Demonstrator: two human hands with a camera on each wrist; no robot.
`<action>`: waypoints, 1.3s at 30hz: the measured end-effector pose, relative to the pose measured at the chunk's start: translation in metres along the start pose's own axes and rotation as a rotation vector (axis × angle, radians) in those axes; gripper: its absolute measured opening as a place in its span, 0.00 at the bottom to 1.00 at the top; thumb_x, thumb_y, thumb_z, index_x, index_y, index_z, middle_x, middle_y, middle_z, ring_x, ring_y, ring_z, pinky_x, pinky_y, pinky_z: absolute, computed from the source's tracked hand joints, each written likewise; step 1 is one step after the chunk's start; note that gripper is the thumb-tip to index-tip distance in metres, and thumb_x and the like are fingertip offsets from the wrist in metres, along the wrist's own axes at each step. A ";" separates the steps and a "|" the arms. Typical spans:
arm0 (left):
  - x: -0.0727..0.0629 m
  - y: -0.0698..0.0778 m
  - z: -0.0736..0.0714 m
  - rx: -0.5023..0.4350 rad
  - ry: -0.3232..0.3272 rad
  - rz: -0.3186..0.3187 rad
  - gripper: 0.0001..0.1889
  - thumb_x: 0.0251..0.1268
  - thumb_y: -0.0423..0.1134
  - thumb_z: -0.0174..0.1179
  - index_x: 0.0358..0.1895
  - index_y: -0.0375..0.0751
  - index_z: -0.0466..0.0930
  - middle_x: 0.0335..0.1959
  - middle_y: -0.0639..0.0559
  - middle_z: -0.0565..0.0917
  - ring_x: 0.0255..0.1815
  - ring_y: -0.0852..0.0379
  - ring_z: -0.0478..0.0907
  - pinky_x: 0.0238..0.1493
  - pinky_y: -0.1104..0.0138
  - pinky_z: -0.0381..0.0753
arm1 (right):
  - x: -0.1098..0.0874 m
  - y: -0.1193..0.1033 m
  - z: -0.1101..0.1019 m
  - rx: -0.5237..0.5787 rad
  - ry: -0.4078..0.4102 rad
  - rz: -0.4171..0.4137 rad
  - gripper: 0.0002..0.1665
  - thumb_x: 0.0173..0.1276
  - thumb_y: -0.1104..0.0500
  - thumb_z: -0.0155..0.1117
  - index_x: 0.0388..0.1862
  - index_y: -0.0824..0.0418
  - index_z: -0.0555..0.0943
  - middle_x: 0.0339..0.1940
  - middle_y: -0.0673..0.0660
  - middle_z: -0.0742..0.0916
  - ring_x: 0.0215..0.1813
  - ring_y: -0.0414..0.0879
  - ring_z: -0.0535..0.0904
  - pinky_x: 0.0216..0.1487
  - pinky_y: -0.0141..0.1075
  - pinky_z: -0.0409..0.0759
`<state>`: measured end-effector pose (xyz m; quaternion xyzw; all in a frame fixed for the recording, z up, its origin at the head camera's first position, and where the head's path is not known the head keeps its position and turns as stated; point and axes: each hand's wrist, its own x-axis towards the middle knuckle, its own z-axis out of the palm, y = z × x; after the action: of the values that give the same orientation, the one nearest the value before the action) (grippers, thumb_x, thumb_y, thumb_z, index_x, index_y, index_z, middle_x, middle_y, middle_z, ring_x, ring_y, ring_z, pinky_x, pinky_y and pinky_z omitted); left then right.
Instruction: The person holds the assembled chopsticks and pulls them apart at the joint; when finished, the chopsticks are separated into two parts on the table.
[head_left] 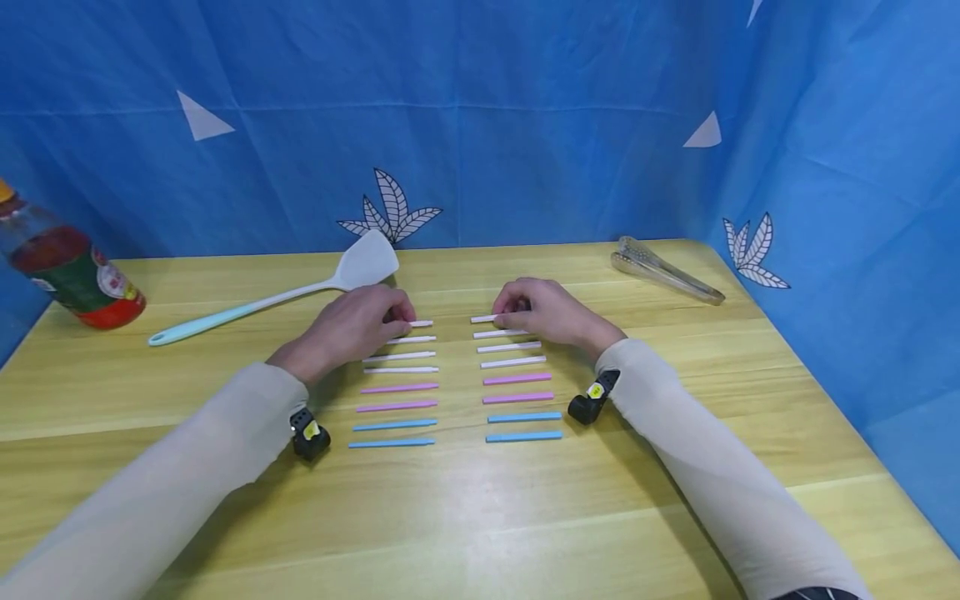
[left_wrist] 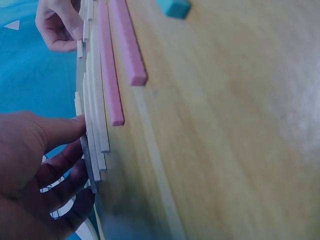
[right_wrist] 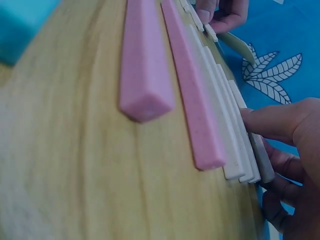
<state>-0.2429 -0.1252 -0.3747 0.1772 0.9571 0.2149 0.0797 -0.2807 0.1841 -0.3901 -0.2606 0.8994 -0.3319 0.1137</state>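
Observation:
Two columns of thin, square-edged sticks lie crosswise on the table, white at the far end, then pink, then blue nearest me. My left hand (head_left: 360,322) is at the far end of the left column, pinching the farthest white stick (head_left: 422,323) between thumb and fingers. At the same row of the right column, my right hand (head_left: 553,313) pinches another white stick (head_left: 482,318). Both held sticks are partly hidden by fingers. Nearer me are more white sticks (head_left: 510,347), pink sticks (head_left: 517,379) and blue sticks (head_left: 523,417). The right wrist view shows a pink stick (right_wrist: 145,65) up close.
A white spatula (head_left: 367,260) with a pale green handle lies behind my left hand. Metal tongs (head_left: 663,271) rest at the back right. A bottle (head_left: 75,279) with red contents stands at the far left. Blue cloth (head_left: 525,125) hangs behind the wooden table (head_left: 465,533).

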 end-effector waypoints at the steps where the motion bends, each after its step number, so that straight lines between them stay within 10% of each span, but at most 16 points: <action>1: 0.000 0.000 0.000 -0.001 -0.002 0.000 0.07 0.79 0.38 0.67 0.53 0.44 0.88 0.44 0.49 0.88 0.44 0.50 0.81 0.53 0.53 0.81 | 0.000 0.000 0.000 -0.002 -0.003 0.003 0.06 0.78 0.55 0.71 0.48 0.55 0.88 0.40 0.53 0.86 0.42 0.47 0.77 0.48 0.42 0.75; 30: -0.001 0.000 0.000 -0.011 0.010 0.013 0.06 0.80 0.38 0.66 0.52 0.44 0.89 0.45 0.49 0.89 0.46 0.51 0.82 0.56 0.52 0.82 | 0.004 -0.007 -0.001 0.068 -0.048 0.031 0.06 0.80 0.55 0.70 0.51 0.54 0.89 0.42 0.53 0.88 0.42 0.48 0.77 0.49 0.42 0.75; 39: -0.019 -0.007 -0.025 -0.066 0.097 -0.023 0.11 0.83 0.43 0.63 0.57 0.43 0.89 0.52 0.46 0.88 0.50 0.47 0.82 0.49 0.52 0.82 | -0.022 0.011 -0.025 0.103 0.152 0.076 0.18 0.86 0.48 0.61 0.62 0.57 0.86 0.56 0.57 0.89 0.58 0.51 0.82 0.60 0.46 0.77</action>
<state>-0.2327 -0.1477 -0.3544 0.1527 0.9542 0.2538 0.0416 -0.2758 0.2169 -0.3780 -0.1944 0.8964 -0.3919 0.0709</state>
